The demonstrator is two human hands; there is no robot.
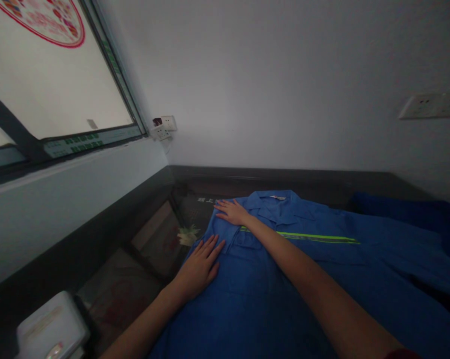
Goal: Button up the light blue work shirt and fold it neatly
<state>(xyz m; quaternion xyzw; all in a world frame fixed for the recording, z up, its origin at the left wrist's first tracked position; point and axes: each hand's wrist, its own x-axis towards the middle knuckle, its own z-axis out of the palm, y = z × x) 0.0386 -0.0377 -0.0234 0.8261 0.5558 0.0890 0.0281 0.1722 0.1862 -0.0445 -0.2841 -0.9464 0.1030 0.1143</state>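
Observation:
A blue work shirt (262, 294) with a collar and a yellow-green reflective stripe across the chest lies spread on a dark glossy tabletop (142, 269). My left hand (201, 265) rests flat on the shirt's left edge, fingers spread. Farther up, near the shoulder beside the collar, my right hand (232, 212) also presses flat, its fingers stretched to the left. Neither hand grips the fabric. My right forearm crosses over the stripe and hides part of the shirt front. One sleeve reaches out to the right.
A white box-like object (53, 326) stands at the lower left. Darker blue cloth (404, 209) lies at the right back. White wall sockets (430, 105) are on the wall behind, others (165, 127) in the corner. A window (60, 99) borders the left side.

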